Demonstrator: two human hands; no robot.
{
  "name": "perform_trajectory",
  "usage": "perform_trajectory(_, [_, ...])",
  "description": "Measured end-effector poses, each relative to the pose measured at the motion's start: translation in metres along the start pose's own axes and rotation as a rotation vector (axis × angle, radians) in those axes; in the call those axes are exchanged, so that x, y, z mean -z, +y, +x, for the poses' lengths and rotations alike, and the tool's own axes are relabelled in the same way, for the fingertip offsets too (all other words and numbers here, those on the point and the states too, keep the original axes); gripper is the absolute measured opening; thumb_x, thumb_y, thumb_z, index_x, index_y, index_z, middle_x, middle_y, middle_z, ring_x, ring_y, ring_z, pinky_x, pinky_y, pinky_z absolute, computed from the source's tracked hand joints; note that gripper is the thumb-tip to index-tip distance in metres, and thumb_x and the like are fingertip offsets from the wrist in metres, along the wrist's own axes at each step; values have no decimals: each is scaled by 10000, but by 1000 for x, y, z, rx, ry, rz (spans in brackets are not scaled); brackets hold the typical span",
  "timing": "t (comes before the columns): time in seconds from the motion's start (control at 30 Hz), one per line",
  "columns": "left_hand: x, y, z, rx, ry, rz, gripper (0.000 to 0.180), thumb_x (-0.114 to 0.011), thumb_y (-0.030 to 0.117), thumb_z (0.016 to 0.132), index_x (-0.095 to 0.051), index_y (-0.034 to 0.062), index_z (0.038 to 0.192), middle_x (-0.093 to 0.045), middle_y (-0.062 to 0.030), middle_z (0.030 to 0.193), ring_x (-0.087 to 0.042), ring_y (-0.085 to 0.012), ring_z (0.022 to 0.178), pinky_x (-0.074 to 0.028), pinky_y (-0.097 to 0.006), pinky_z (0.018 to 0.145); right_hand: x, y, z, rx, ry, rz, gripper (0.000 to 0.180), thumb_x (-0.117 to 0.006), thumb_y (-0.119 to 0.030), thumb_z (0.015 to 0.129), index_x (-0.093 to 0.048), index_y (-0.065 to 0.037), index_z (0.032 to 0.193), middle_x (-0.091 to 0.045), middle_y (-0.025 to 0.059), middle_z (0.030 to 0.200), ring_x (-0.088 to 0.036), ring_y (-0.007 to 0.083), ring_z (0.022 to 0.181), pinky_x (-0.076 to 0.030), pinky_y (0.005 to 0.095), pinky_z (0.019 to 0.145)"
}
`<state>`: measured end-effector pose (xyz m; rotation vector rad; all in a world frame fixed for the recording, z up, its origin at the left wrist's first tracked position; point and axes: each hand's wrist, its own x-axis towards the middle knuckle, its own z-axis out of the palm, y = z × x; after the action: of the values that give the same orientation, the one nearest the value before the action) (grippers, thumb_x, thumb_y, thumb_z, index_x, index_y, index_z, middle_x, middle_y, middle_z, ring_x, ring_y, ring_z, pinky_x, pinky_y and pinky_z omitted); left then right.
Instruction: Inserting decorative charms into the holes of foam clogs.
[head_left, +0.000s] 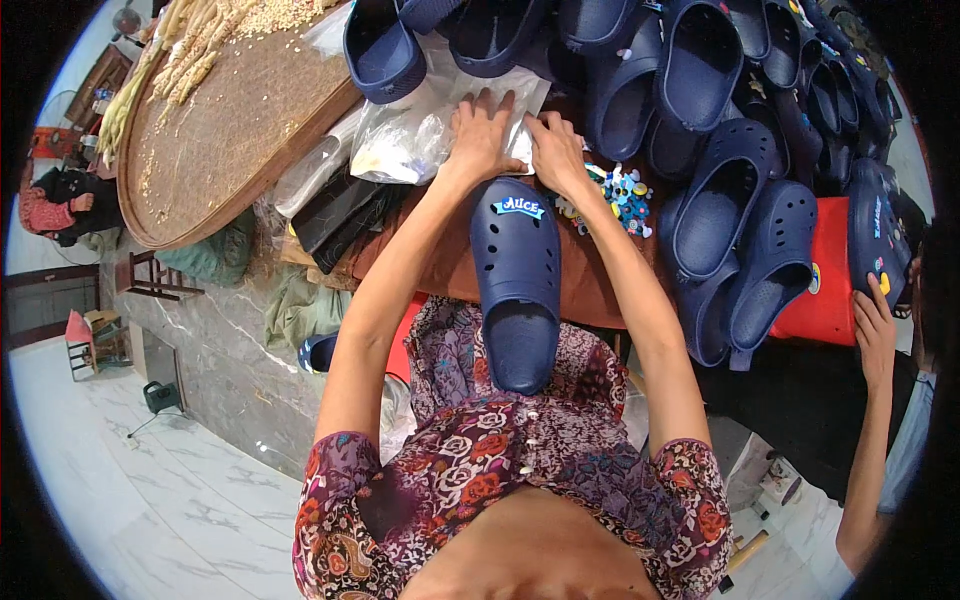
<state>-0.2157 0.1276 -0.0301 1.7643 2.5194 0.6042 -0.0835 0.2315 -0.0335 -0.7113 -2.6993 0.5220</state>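
Note:
My left hand (480, 140) lies on a clear plastic bag (395, 140), its fingers spread over the film. At the bag's right edge, my right hand (557, 155) has its fingers bent and closed on the plastic; the fingertips are partly hidden. Below both hands, between my forearms, a navy clog (520, 270) rests toe away from me, its heel over my lap. A blue and white name charm (520, 207) sits on its toe. Small colourful shoe charms (622, 198) lie in a pile just right of my right hand.
Many navy clogs (700, 65) crowd the far and right side. A round woven tray (225, 120) with grains stands at left. At right, another person's hand (873, 325) touches a charm-covered clog (875, 230) beside a red packet (815, 280).

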Motion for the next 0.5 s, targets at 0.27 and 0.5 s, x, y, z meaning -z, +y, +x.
perform_trajectory(0.27, [-8,3,8,46,-34,79,1051,-855,422,640,-300,316,1526,-253,-307,1520,-248,-532,1350,-259,-640,1066,-4,25,11,-55,145,204,435,-483,23,833,-540,27,1264,-550,282,1163,-554,454,1076,-454,506,925])
perform_trajectory(0.5, [-14,-2,9,56,-59,171,938,-819,425,701,-334,382,1503,-217,-278,1554,-213,-534,1379,-242,-642,1080,-6,29,12,-87,127,68,407,-495,42,823,-537,73,1227,-560,294,1127,-570,452,1046,-477,492,904])
